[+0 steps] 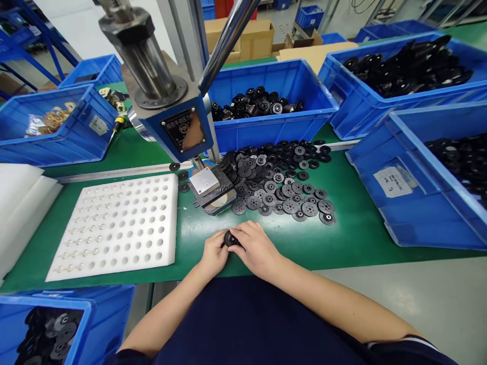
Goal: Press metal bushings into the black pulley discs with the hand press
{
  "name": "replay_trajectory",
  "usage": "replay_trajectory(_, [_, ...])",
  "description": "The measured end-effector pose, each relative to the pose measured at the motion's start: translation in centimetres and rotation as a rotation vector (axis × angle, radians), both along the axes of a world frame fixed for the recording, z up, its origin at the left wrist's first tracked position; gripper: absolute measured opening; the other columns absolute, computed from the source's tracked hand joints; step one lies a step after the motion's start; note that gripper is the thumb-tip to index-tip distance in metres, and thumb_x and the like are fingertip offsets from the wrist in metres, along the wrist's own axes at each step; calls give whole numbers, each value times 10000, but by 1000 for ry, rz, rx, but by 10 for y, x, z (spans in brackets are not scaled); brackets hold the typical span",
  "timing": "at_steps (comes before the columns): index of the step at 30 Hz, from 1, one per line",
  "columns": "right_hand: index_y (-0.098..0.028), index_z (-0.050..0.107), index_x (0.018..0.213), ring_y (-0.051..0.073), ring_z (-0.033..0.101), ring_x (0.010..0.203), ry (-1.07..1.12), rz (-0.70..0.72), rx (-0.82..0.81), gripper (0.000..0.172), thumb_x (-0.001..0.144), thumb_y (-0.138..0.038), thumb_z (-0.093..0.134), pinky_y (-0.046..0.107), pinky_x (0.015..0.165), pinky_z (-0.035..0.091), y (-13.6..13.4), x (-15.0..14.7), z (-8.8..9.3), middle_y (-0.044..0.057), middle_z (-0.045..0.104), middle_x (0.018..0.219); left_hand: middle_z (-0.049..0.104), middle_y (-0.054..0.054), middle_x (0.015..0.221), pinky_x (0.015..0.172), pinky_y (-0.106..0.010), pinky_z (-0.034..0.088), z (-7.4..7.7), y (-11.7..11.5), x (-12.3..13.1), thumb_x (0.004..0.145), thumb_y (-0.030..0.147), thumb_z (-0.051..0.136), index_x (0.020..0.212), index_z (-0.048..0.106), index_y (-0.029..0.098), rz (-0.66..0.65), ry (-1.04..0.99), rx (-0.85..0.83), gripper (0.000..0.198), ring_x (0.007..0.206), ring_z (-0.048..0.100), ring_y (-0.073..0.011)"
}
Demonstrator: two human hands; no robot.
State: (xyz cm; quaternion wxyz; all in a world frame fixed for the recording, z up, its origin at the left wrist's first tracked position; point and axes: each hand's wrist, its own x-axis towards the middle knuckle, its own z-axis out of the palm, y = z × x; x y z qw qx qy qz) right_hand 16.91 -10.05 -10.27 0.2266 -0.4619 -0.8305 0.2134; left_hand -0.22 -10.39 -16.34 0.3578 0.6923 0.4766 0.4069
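Observation:
Near the front edge of the green table, my left hand and my right hand meet around a small round black part. Fingers of both hands are closed on it, and its lower portion is hidden by them. Just beyond my hands stands a hand press with a flat metal block at its base. Many loose black discs are spread and heaped to the right of the press. To the left lies a white foam tray with rows of holes, several holding small shiny pieces.
Blue bins with black parts stand behind the heap, at far right and lower left. Another blue bin holds brass-coloured pieces, with a yellow-handled screwdriver beside it. The press lever slants upward.

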Motion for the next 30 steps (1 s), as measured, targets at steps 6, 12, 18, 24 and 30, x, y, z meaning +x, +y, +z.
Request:
replay_trajectory(6, [-182,672,1178,212,612,887,307,-68,-45,355,892,-393,667,379,796,555,11,19,2,85,676,947,678,-26,751,673,-282,521,9,-5,3,819,349,693,938,663,173,81,-213,-303,214,682,620,-163])
replay_trajectory(12, [-210,679,1158,193,654,798,463,-220,-81,384,997,-450,428,336,722,565,6,41,-19,84,681,898,702,-44,867,714,-261,498,70,6,-34,778,319,782,967,685,181,124,-299,-284,253,776,630,-160])
replay_trajectory(18, [-192,695,1009,219,662,797,349,-243,81,280,971,-388,498,378,756,568,2,47,-62,98,698,872,680,-26,797,670,-262,469,169,56,-45,686,339,836,879,744,187,281,-248,33,262,701,584,-145])
replay_trajectory(24, [-187,682,996,208,663,768,313,-225,158,246,974,-342,493,381,745,580,0,47,-66,99,703,887,662,-15,757,675,-276,481,190,102,-30,631,325,836,708,719,187,316,-38,250,197,699,589,-150])
replay_trajectory(30, [-191,710,906,186,632,615,379,-222,87,314,969,-389,475,333,569,565,7,48,-35,80,697,774,770,-67,867,767,-335,540,181,112,-23,673,361,786,879,760,148,223,-70,-5,298,806,699,-227])
